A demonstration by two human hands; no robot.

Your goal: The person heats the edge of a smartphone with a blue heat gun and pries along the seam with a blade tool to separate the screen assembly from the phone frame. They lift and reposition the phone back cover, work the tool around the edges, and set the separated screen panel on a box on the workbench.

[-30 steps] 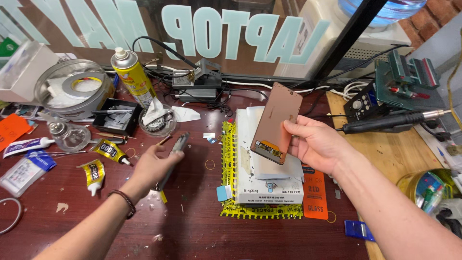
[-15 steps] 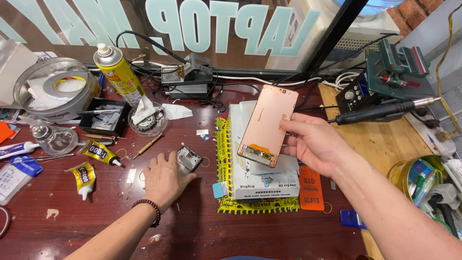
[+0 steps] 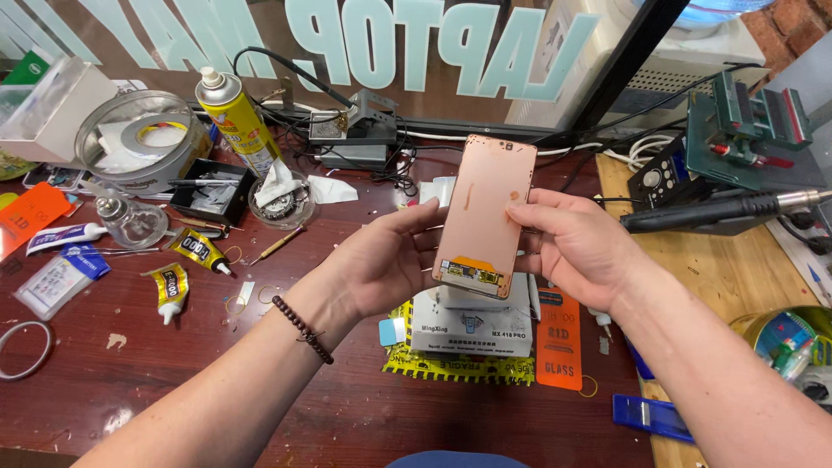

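A copper-pink phone screen panel (image 3: 485, 212) is held upright over the bench, its bare metal back facing me, an orange patch and connectors at its lower end. My left hand (image 3: 386, 260), with a bead bracelet on the wrist, grips its left edge. My right hand (image 3: 581, 247) grips its right edge. Below the panel lies a grey heating pad (image 3: 472, 325) on a yellow mat (image 3: 455, 364).
A yellow spray can (image 3: 234, 108), black glue tubes (image 3: 173, 286), a glass jar (image 3: 130, 221) and a round tin with tape (image 3: 139, 147) crowd the left. A hot-air handle (image 3: 719, 210), a green vise (image 3: 750, 126) and an orange card (image 3: 557, 342) sit right.
My left hand came off the table, where it had set down a small tool, and rose to take the panel's left edge. The panel now sits between both hands.
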